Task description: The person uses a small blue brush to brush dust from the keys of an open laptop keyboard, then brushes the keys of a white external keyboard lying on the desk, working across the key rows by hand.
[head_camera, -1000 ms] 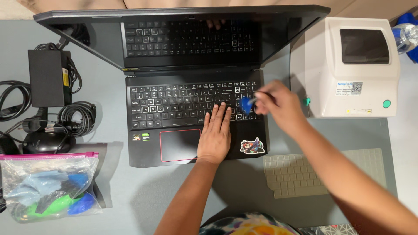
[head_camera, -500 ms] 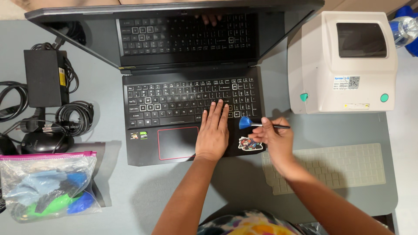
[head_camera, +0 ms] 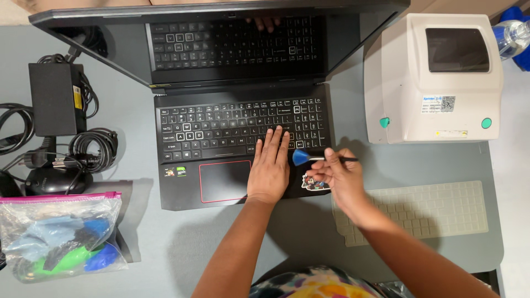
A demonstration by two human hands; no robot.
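An open black laptop (head_camera: 182,190) lies on the grey table, its dark screen mirroring the keys. My left hand (head_camera: 269,165) rests flat on the palm rest, fingertips touching the lower right keys of the keyboard (head_camera: 221,129). My right hand (head_camera: 337,176) holds a small brush with a blue head (head_camera: 301,158) and thin black handle. The blue head touches the laptop's lower right keys, beside my left fingers. A colourful sticker (head_camera: 316,183) on the palm rest is partly hidden under my right hand.
A white label printer (head_camera: 439,83) stands at the right. A pale silicone keyboard cover (head_camera: 425,209) lies in front of it. At the left are a black power brick (head_camera: 52,99), coiled cables (head_camera: 91,146), a black mouse (head_camera: 52,179) and a clear zip bag (head_camera: 58,237) of coloured items.
My right hand has drawn the brush from the right side of the keyboard down toward the laptop's lower right corner. My left hand has stayed in place.
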